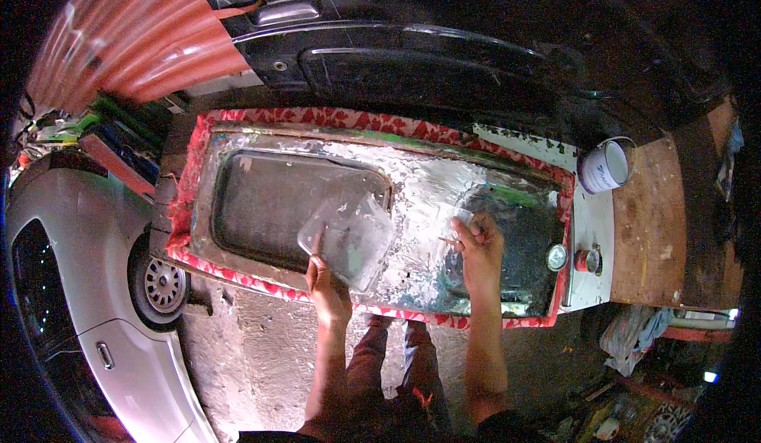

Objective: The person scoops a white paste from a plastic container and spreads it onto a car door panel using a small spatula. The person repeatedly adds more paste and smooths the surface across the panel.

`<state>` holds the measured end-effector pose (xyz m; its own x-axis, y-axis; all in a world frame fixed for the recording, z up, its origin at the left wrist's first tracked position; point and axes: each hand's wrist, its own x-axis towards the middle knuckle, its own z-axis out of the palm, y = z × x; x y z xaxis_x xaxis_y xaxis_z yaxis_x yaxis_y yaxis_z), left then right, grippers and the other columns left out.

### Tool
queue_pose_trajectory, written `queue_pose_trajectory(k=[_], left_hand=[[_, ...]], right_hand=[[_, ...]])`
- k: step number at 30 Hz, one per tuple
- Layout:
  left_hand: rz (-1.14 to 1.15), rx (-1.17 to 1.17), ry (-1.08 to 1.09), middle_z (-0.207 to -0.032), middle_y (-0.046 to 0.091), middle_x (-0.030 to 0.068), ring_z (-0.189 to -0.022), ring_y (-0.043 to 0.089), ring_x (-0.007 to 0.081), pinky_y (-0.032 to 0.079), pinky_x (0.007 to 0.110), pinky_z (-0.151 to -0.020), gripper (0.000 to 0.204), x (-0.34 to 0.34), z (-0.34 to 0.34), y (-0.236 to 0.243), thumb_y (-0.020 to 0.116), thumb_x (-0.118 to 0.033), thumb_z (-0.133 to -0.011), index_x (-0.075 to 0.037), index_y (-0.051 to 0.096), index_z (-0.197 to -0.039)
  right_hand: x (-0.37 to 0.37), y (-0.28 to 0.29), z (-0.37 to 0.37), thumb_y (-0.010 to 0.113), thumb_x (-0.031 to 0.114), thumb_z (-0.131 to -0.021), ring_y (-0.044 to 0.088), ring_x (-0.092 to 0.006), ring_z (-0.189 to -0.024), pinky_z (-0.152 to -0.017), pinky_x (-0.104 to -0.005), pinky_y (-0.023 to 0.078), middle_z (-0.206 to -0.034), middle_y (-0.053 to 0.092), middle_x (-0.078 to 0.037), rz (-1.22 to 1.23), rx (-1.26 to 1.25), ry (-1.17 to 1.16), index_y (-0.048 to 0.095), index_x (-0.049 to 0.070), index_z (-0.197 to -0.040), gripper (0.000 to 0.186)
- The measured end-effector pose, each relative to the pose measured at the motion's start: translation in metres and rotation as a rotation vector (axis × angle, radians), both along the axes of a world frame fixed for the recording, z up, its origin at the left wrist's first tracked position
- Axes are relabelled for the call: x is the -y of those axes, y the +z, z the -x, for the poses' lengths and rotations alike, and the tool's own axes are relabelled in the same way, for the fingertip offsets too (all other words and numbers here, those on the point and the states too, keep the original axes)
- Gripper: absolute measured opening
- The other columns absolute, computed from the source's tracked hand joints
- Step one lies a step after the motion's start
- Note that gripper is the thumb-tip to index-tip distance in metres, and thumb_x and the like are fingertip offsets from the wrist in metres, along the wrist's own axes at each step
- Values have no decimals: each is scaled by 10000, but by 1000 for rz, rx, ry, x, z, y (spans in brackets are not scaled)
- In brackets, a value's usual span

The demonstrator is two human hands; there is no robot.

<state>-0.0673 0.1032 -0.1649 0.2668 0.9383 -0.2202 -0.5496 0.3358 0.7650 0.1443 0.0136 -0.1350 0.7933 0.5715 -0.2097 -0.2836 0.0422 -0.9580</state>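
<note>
A clear plastic sheet (349,237) is gripped at its near edge by the closed fingers of the left hand (326,284) and held flat above a grey, filler-coated panel (412,181). The panel is laid on a red patterned cloth (317,116) over a bench. The right hand (478,245) is closed around a small scraper-like tool (460,222), pressed to the panel's right half. A white tin (606,165) and 2 small cans (572,258) are seen at the right, well apart from the hands. A silver car (87,284) stands at the left.
</note>
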Motion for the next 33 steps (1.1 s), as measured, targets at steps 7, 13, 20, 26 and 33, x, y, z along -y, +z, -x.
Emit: queue_pose_trajectory(k=[7,13,20,26,33], left_hand=[[-50,-30,59,-1456,476,148,-1310,484,279,379,416,-1115,565,-10,13,-16,427,-390,-1049,-27,406,-1482],[-4,-29,80,-1453,469,169,-1311,493,305,391,439,-1110,583,-9,16,-22,380,-405,-1060,-6,382,-1485],[16,-70,96,-1449,465,180,-1308,494,321,395,454,-1106,599,-14,18,-20,386,-408,-1057,-7,347,-1501],[29,-41,92,-1466,443,186,-1331,470,331,387,468,-1112,591,-14,18,-18,395,-387,-1056,-8,337,-1506],[120,-94,115,-1472,438,179,-1326,472,328,382,465,-1116,576,-11,19,-21,383,-377,-1060,-8,349,-1501]], right_hand=[[-45,-67,-57,748,47,-859,439,-33,-627,-569,-230,387,-696,475,50,229,459,427,523,56,-859,225],[-79,-92,-62,745,42,-830,698,-268,-733,-671,-365,525,-813,691,-143,311,1004,530,577,18,-944,204],[-73,-74,-36,691,108,-848,651,-369,-883,-763,-462,527,-926,672,-173,548,1262,503,598,53,-1042,222],[-67,-91,-21,669,43,-803,628,-398,-922,-837,-465,504,-964,662,-208,443,1390,531,601,-1,-1056,266],[-29,-105,20,642,-21,-722,605,-395,-920,-858,-471,485,-995,649,-207,335,1367,553,605,-27,-1064,344]])
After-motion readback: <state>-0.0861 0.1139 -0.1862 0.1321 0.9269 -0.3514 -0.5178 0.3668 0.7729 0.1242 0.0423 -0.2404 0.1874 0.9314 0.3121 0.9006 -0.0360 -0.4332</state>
